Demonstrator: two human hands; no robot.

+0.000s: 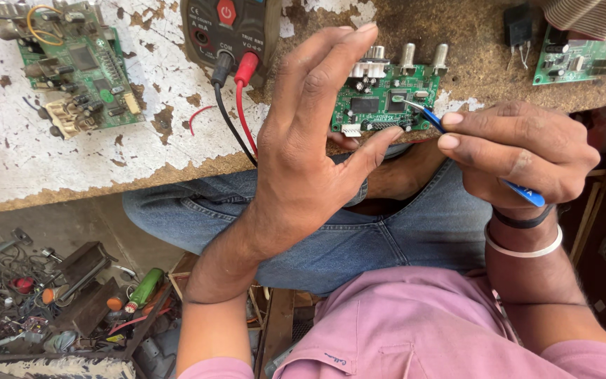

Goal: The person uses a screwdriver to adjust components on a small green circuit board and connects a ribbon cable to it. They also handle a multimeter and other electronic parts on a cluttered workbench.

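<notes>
Worn workbench (71, 168) with flaking white paint, multimeter (229, 28) at 12 o'clock. My left hand (310, 147), fingers spread, steadies the small green circuit board (384, 98) at 1 o'clock by its lower edge. My right hand (520, 151) pinches blue tweezers (429, 118), tip on the board. Board judged light, rigid, fragile; grip edges only

A small circuit board (386, 98) lies at the near edge of the workbench (163, 119), with the left hand (310, 147) just left of it and the right hand (520, 151) to its right, holding tweezers (426, 116) whose tip rests on the board. Behind the left hand sits a multimeter (229, 28), its two leads (236, 112) running toward the bench edge. A larger board (78, 67) lies far left, another board (569, 60) far right.
</notes>
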